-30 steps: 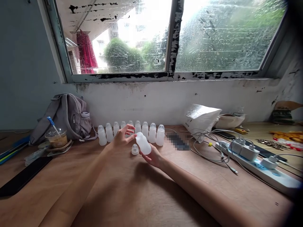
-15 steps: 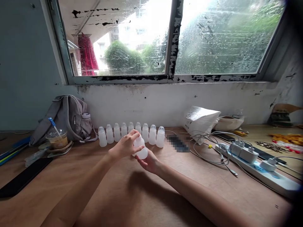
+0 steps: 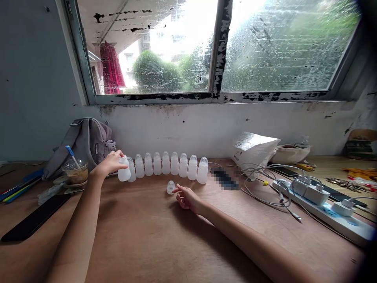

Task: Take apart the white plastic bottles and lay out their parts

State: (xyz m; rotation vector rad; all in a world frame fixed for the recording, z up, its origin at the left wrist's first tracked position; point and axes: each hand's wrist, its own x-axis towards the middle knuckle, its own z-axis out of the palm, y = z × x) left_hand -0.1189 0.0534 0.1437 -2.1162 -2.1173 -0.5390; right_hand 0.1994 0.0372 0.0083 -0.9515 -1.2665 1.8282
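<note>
A curved row of several white frosted bottles (image 3: pixel 165 163) with clear domed caps stands upright near the wall. At the row's left end my left hand (image 3: pixel 112 162) is closed round an uncapped white bottle (image 3: pixel 124 171), held upright in front of the leftmost capped one. A clear domed cap (image 3: pixel 170 187) rests on the table before the middle of the row. My right hand (image 3: pixel 187 198) lies just right of it, fingertips at its edge, fingers partly curled and apart, with nothing held.
Left of the row are a grey backpack (image 3: pixel 88 141), a cup with a straw (image 3: pixel 77 173) and a black phone-like slab (image 3: pixel 37 218). To the right lie a blurred dark item, a white bag (image 3: pixel 255 151), tangled cables and a power strip (image 3: pixel 326 208).
The bottle my hands held together at the centre has come apart. My left hand has carried the bottle body left, while the domed cap now stands on the table by my right hand.
</note>
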